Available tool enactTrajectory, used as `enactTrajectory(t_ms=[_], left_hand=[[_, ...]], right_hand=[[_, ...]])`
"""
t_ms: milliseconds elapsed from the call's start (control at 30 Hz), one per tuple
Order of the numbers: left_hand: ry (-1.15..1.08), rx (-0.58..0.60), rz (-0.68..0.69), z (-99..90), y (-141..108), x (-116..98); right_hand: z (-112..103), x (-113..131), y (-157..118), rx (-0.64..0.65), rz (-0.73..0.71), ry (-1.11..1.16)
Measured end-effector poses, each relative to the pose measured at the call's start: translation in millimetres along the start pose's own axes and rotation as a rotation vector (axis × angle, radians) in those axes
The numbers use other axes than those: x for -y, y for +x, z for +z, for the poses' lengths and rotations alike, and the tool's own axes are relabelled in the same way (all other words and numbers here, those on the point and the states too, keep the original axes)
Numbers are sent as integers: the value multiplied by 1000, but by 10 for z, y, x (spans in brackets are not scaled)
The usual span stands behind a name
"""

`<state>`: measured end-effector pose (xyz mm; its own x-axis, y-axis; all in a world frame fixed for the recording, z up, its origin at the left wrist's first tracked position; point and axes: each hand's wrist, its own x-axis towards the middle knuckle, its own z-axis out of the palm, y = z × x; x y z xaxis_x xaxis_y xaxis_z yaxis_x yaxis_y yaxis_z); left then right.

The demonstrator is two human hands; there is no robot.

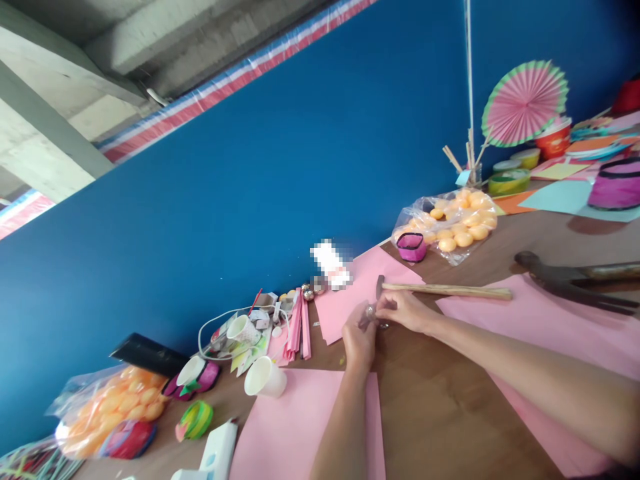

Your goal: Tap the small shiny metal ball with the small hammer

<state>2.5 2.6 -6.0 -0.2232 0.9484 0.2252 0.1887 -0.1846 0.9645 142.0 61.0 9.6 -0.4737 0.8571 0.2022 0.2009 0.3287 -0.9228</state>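
Note:
Over the table's middle my hands meet at a small shiny silver ball. My left hand is closed around it, fingers and thumb on its near side. With fingers pinched together, my right hand is at the ball's right side; what its fingertips hold, if anything, is too small to make out. A small shiny piece shows just below the right fingers. Behind the hands lies a pink paper sheet, and a wooden-handled hammer lies just beyond my right hand.
A claw hammer rests on pink paper at right. Bags of orange balls stand at back right and far left. To the left are a white paper cup, pink paper strips, a power strip and green tape.

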Motion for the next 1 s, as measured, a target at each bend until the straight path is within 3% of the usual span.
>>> enactTrajectory(t_ms=[433, 733, 1000], left_hand=[[53, 0, 10, 2, -4, -14], [-34, 18, -40, -34, 10, -57], [-156, -7, -87, -32, -6, -48]], right_hand=[[3, 49, 7, -18, 17, -47], [-2, 21, 13, -14, -40, 135], [26, 7, -2, 12, -97, 149]])
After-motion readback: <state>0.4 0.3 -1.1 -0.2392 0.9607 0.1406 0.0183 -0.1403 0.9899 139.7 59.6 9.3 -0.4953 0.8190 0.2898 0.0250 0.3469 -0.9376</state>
